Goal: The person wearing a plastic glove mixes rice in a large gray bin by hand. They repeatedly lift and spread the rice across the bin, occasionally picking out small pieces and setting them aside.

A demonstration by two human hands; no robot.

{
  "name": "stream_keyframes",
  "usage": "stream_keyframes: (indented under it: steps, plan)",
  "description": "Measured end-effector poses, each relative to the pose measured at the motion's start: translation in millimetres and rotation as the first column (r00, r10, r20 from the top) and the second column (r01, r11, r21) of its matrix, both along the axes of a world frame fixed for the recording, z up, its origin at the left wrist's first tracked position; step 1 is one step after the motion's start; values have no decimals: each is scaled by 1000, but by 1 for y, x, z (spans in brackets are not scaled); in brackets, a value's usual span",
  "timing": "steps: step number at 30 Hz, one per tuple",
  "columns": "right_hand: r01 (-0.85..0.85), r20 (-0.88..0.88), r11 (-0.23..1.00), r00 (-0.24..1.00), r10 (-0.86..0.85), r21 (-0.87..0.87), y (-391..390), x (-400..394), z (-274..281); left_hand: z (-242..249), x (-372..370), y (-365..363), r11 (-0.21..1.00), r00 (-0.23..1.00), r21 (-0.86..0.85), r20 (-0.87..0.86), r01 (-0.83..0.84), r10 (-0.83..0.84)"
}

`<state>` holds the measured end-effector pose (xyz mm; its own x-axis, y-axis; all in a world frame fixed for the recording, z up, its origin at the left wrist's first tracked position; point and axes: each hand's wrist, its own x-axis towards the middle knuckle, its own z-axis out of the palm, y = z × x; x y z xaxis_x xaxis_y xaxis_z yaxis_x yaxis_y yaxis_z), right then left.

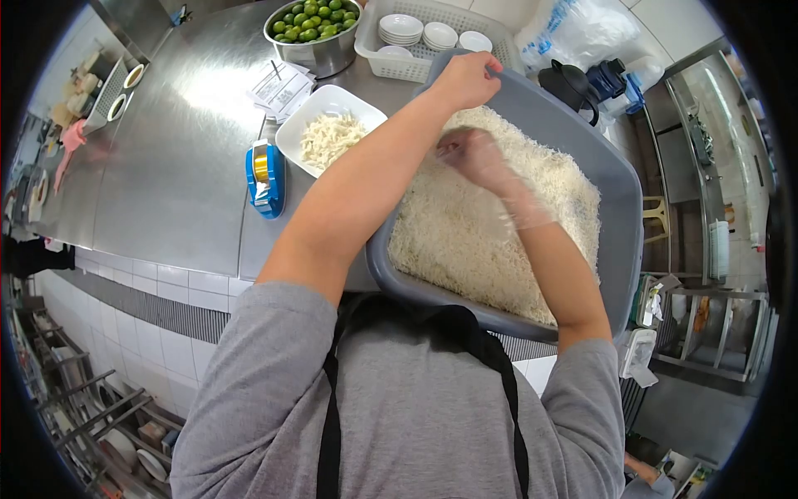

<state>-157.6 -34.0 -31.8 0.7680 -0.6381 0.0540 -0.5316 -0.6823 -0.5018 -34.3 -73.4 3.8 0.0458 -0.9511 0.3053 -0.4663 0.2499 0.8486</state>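
A large grey tub (625,241) filled with white rice grains (499,241) is directly before me. My left hand (467,81) reaches across to the tub's far rim, its fingers curled at the edge and gripping it. Above the rice, toward the far side, is my right hand (475,156), in a clear plastic glove. Motion blurs it; the fingers look curled in, and what they hold, if anything, cannot be made out. Left of the tub, partly behind my left forearm, a white square bowl (293,133) contains pale shredded strips (331,140).
A blue tape dispenser (266,179) and paper slips (283,87) lie on the steel counter (170,166). Behind are a steel pot (320,58) of green limes (312,21) and a white crate (386,68) with small dishes (401,29). A black jug (567,87) stands beyond the tub.
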Motion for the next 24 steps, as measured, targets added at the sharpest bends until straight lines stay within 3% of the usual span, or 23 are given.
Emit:
stream_keyframes:
  steps: [1,2,3,4,6,10,12,13,15,16,18,21,24]
  plan:
    - [-5,-3,1000,1000,5,5,-2,-4,10,-1,0,-1,1000,1000,-15,16,-3,3]
    - [182,51,933,977,-208,312,-2,-8,27,-2,0,-1,1000,999,-28,31,-4,5]
    - [320,36,741,907,-419,590,-3,-11,39,-4,0,-2,1000,1000,-24,30,-6,6]
    - [319,35,742,907,-419,589,-3,-15,45,-3,0,-3,1000,999,-21,38,-7,7]
    - [202,156,513,806,-570,834,0,-24,54,-3,-1,-5,1000,999,-23,46,-5,6]
    - [213,148,408,706,-692,888,-7,-34,34,0,-2,-2,1000,1000,15,21,1,-1]
    - [391,13,541,802,-597,745,-3,-25,36,2,-1,0,999,1000,34,3,3,-3]
    - [391,13,540,801,-598,745,-1,-21,32,2,-1,-1,999,1000,38,3,-1,1]
    - [285,-6,920,956,-294,270,4,-11,14,1,-1,-1,999,1000,44,3,1,-2]
    - [288,-5,918,955,-298,271,9,-5,5,1,-1,-1,1000,1000,30,5,-7,7]
    - [6,148,990,989,15,-140,20,7,-11,2,-1,-1,1000,1000,15,10,-16,16]
    - [33,7,960,999,-32,-278,28,22,-25,1,-1,1,1000,1000,10,-1,-23,23]
    - [30,-12,961,999,-35,-276,22,22,-34,2,-1,1,1000,1000,-21,3,-16,16]
